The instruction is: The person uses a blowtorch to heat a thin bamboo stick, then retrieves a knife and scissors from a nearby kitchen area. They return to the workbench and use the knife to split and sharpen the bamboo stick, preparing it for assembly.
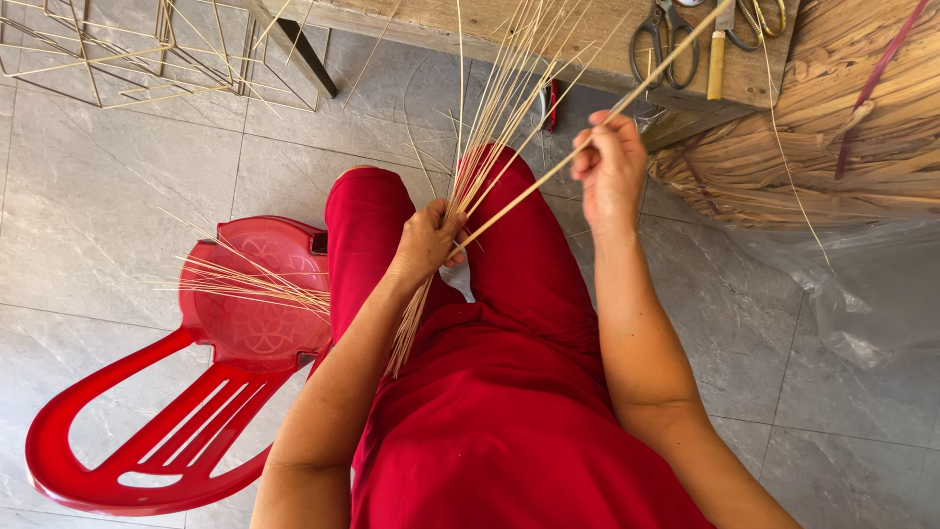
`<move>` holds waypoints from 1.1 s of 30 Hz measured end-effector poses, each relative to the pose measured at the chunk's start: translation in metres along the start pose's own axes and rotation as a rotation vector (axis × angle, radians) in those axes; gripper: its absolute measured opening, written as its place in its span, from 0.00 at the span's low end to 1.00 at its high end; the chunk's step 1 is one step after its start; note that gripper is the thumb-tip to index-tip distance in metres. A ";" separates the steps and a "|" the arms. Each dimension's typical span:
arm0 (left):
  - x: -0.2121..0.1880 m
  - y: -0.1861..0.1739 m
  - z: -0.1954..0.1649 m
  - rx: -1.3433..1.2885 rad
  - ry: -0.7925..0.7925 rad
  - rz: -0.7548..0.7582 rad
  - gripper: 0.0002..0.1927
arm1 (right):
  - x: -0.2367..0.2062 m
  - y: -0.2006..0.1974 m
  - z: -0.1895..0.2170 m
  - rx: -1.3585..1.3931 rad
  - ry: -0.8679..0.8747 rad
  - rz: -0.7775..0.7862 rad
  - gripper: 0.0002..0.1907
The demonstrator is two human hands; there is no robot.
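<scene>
At nine o'clock a red plastic chair [186, 392] lies tipped on the tiled floor, with loose thin splints [255, 284] resting across its seat, apparently set aside within reach. At centre the left hand [426, 240] is clenched round a bundle of thin bamboo splints [494, 118], gripped low so the tops fan toward twelve o'clock. From that fist a single splint [534, 191] slants to one o'clock, where the right hand [609, 162] pinches it between its fingers [587, 157], likely to draw it clear of the rest. On the wooden surface [587, 44] at one o'clock lie scissors [664, 44] and a knife [718, 54]. A bundle of cane [842, 127] sits at two o'clock.
</scene>
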State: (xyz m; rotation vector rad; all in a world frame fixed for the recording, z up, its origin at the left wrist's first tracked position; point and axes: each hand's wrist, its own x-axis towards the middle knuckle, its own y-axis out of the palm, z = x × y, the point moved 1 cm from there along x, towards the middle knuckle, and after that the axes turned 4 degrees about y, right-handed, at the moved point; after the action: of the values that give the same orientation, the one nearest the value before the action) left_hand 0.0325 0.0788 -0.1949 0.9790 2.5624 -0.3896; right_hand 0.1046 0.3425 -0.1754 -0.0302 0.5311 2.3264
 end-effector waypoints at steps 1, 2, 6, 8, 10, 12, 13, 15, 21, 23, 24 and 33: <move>0.000 0.000 0.001 0.052 0.000 -0.015 0.12 | 0.000 -0.004 0.008 0.034 -0.058 -0.015 0.06; 0.000 -0.001 0.001 0.104 0.000 -0.031 0.12 | 0.001 -0.010 0.018 0.067 -0.117 -0.030 0.06; -0.001 -0.001 0.002 0.340 0.194 -0.097 0.12 | 0.006 -0.044 0.067 0.164 -0.403 -0.068 0.06; -0.002 -0.001 0.003 0.310 0.141 -0.084 0.11 | 0.006 -0.068 0.098 0.287 -0.501 -0.051 0.06; -0.004 -0.001 0.003 0.294 0.107 -0.077 0.11 | 0.002 -0.088 0.126 0.325 -0.554 -0.120 0.06; -0.006 0.000 0.001 0.292 0.092 -0.073 0.11 | -0.003 -0.096 0.140 0.345 -0.508 -0.107 0.06; -0.007 0.000 -0.001 0.330 0.167 -0.094 0.10 | -0.004 -0.097 0.144 0.356 -0.486 -0.099 0.07; -0.009 0.000 -0.004 0.406 0.313 -0.134 0.10 | -0.007 -0.086 0.140 0.347 -0.366 0.022 0.07; -0.013 0.000 0.000 0.549 0.343 -0.101 0.12 | -0.014 -0.021 0.090 0.275 -0.114 0.129 0.06; -0.014 0.000 0.003 0.521 0.390 -0.134 0.11 | -0.017 -0.003 0.075 0.265 -0.023 0.187 0.05; -0.013 0.000 0.003 0.507 0.416 -0.150 0.10 | -0.018 0.004 0.068 0.254 0.014 0.201 0.05; -0.040 -0.013 -0.035 0.701 0.646 -0.333 0.39 | -0.018 0.021 0.033 0.225 0.223 0.224 0.06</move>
State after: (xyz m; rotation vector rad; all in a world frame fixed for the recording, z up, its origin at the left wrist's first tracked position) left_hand 0.0430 0.0598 -0.1448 1.0006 3.2689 -1.3200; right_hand 0.1077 0.3296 -0.1341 -0.1307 0.9480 2.4797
